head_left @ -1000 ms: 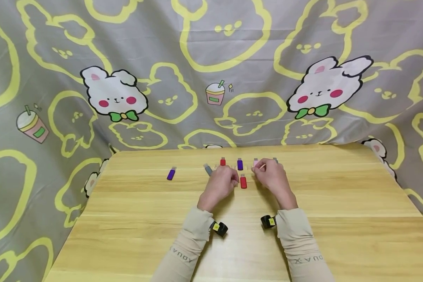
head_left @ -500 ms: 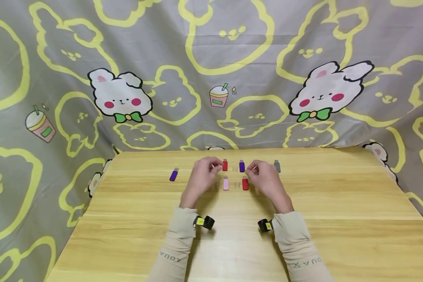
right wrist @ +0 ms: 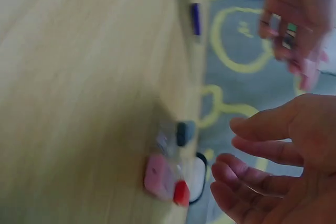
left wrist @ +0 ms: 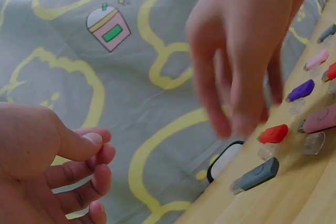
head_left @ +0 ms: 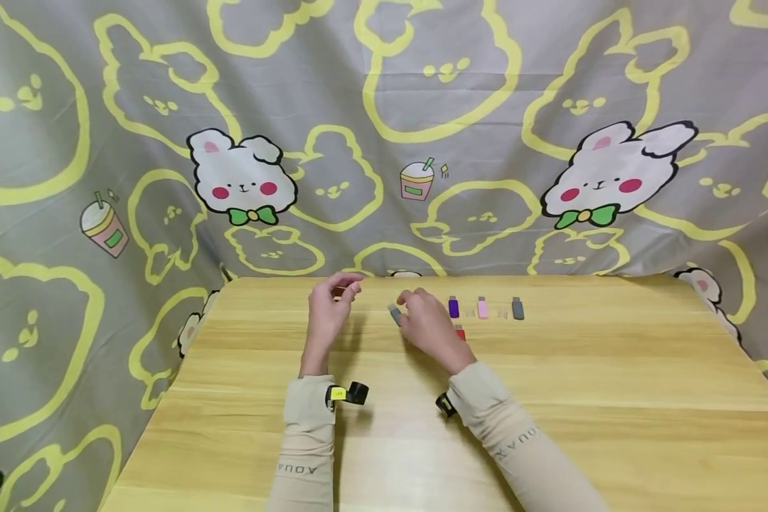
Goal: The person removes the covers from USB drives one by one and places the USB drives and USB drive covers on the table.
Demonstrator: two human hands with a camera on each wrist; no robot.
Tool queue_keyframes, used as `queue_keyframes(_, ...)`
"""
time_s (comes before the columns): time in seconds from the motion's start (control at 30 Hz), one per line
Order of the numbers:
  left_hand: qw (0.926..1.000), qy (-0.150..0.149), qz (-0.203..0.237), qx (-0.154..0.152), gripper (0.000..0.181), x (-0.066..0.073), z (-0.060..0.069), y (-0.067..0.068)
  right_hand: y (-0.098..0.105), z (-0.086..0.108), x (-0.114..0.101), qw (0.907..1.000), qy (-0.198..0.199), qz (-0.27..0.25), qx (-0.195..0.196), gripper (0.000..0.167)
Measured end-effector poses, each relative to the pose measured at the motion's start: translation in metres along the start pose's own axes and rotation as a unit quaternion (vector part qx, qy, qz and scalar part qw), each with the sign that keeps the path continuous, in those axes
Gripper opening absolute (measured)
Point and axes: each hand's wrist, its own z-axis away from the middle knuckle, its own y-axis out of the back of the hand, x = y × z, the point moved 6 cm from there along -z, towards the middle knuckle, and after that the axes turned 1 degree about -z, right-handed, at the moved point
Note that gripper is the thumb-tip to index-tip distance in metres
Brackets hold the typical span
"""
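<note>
My left hand [head_left: 325,316] hovers over the left part of the table, its fingers loosely bent with the thumb close to the index finger; nothing shows between them. To its right, my right hand [head_left: 427,323] passes above several USB sticks, its relaxed fingers holding nothing in the right wrist view. A grey USB stick [head_left: 394,314] lies by its fingertips. Past the hand lie a purple stick [head_left: 454,307], a pink stick [head_left: 483,307] and another grey stick [head_left: 518,308]. A red stick [head_left: 461,333] is partly hidden by the right wrist. In the left wrist view, another red stick [left wrist: 273,134] shows.
Small clear caps [head_left: 470,313] lie among the sticks. A separate purple stick [right wrist: 196,19] lies towards the left hand in the right wrist view, hidden in the head view. A patterned grey curtain [head_left: 358,142] hangs behind the wooden table [head_left: 614,398].
My left hand has moved left, away from the sticks. My right hand has swung left across them, uncovering the pink stick in the back row. The head view has shifted slightly.
</note>
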Motion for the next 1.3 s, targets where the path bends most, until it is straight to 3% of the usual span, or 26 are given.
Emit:
queue_keyframes(0.23, 0.9998, -0.009, 0.014, -0.012, 0.015, 0.009, -0.002, -0.01, -0.017, -0.019, -0.009, 0.9959, -0.001, 0.087, -0.025, 0.01)
queue_keyframes(0.5, 0.9998, -0.012, 0.001, -0.014, 0.014, 0.015, -0.004, -0.016, -0.021, -0.023, -0.005, 0.9933, 0.008, 0.106, -0.045, 0.01)
queue_keyframes(0.8, 0.9991, -0.014, -0.025, -0.032, 0.014, 0.015, -0.002, -0.02, -0.022, -0.02, -0.004, 0.9974, 0.028, 0.04, -0.053, 0.014)
queue_keyframes(0.93, 0.9983, -0.017, -0.035, -0.043, 0.014, 0.014, -0.002, -0.021, -0.006, -0.013, -0.002, 0.9991, 0.018, -0.025, -0.029, 0.012)
queue_keyframes(1.1, 0.9971, -0.015, -0.04, -0.063, 0.013, 0.01, -0.001, -0.026, 0.017, -0.001, 0.005, 0.9942, -0.007, -0.106, -0.013, 0.012)
queue_keyframes(1.3, 0.9925, -0.019, -0.043, -0.113, 0.014, 0.008, 0.007, -0.04, 0.036, 0.012, 0.013, 0.9865, 0.0, -0.161, -0.029, 0.013)
